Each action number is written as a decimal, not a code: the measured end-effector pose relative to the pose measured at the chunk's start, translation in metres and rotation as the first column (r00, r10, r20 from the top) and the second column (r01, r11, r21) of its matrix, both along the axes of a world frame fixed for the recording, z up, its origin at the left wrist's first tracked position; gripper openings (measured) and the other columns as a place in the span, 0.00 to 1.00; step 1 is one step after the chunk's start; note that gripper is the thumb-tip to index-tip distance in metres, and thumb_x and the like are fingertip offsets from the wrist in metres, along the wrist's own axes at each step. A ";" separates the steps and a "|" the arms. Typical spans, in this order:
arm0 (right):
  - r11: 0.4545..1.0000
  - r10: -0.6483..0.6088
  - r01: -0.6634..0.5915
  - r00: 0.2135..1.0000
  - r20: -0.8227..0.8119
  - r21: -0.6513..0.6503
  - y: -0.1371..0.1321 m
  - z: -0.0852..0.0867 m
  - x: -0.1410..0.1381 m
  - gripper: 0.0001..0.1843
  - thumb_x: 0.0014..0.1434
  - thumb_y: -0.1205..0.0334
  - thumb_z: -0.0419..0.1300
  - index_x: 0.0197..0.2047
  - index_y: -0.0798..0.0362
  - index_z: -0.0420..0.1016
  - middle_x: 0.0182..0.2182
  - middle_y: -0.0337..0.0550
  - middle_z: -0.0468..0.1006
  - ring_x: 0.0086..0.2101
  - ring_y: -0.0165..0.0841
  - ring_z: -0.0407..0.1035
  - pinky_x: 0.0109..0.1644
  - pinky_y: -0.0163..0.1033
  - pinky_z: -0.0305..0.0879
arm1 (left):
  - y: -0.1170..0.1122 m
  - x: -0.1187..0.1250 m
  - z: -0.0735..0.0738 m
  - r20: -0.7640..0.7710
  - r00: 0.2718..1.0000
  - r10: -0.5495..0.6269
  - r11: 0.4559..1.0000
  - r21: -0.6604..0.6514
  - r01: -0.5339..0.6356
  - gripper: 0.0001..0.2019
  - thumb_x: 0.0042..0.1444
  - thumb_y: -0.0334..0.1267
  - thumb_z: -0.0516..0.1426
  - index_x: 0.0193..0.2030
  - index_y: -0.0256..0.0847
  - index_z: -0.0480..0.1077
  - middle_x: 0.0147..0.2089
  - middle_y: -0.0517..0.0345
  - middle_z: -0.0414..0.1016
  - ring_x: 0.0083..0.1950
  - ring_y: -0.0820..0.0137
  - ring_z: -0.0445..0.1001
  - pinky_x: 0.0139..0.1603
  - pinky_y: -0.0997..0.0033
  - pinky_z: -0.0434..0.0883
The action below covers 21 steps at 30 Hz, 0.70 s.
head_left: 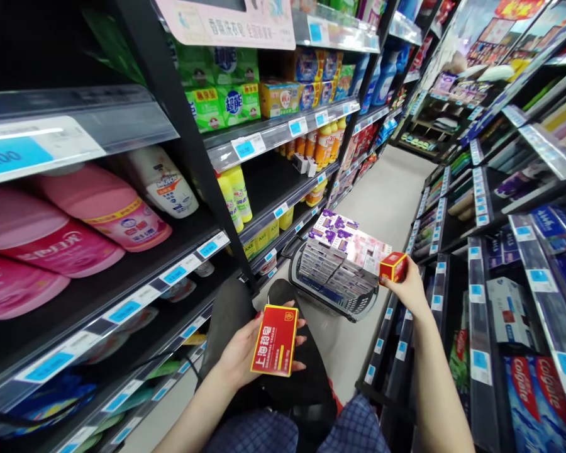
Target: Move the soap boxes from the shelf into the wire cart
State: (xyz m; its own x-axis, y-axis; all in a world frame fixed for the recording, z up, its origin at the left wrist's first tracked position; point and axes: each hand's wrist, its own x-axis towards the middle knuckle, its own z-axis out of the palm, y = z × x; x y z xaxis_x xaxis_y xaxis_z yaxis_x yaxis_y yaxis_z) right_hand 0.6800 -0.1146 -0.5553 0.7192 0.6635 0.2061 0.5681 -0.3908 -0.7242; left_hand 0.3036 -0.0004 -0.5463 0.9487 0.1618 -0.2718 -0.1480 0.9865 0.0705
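Observation:
My left hand [238,352] holds a flat red and yellow soap box [275,340] low in the middle of the aisle, its printed face turned up. My right hand [408,286] is stretched forward and closed on a second small red box [393,267], held end-on beside a grey shopping basket [353,305]. The basket stands on the floor and is piled high with stacked purple and white boxes [342,251].
Shelves line both sides of a narrow aisle. On the left stand pink jugs [104,211], a white bottle [163,179], yellow bottles [234,195] and green soap packs [221,94]. Toothpaste cartons [538,396] fill the right shelves. Pale floor [387,195] runs ahead.

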 end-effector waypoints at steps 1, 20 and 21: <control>0.994 0.070 -0.060 0.991 0.112 -0.092 0.005 0.002 0.013 0.51 0.33 0.48 0.67 0.59 0.61 0.57 0.51 0.58 0.64 0.51 0.48 0.60 0.58 0.52 0.55 | 0.001 0.001 -0.002 0.000 1.000 0.000 1.000 -0.006 0.000 0.36 0.60 0.48 0.51 0.69 0.48 0.35 0.62 0.39 0.60 0.55 0.50 0.67 0.53 0.34 0.59; 0.763 0.632 -0.646 0.746 -0.212 0.001 0.027 0.008 -0.098 0.53 0.46 0.53 0.63 0.69 0.46 0.37 0.65 0.50 0.46 0.64 0.47 0.43 0.66 0.55 0.44 | 0.020 0.048 -0.013 -0.404 0.859 0.314 0.884 0.455 -0.109 0.34 0.53 0.41 0.59 0.62 0.46 0.44 0.54 0.43 0.66 0.47 0.53 0.73 0.45 0.46 0.69; 0.750 0.647 -0.661 0.742 -0.175 -0.027 0.032 0.013 -0.118 0.55 0.45 0.57 0.63 0.69 0.49 0.35 0.64 0.51 0.46 0.64 0.46 0.43 0.65 0.54 0.46 | 0.021 0.052 -0.014 -0.403 0.845 0.352 0.845 0.525 -0.102 0.31 0.53 0.42 0.59 0.60 0.47 0.48 0.54 0.46 0.66 0.46 0.56 0.73 0.47 0.51 0.69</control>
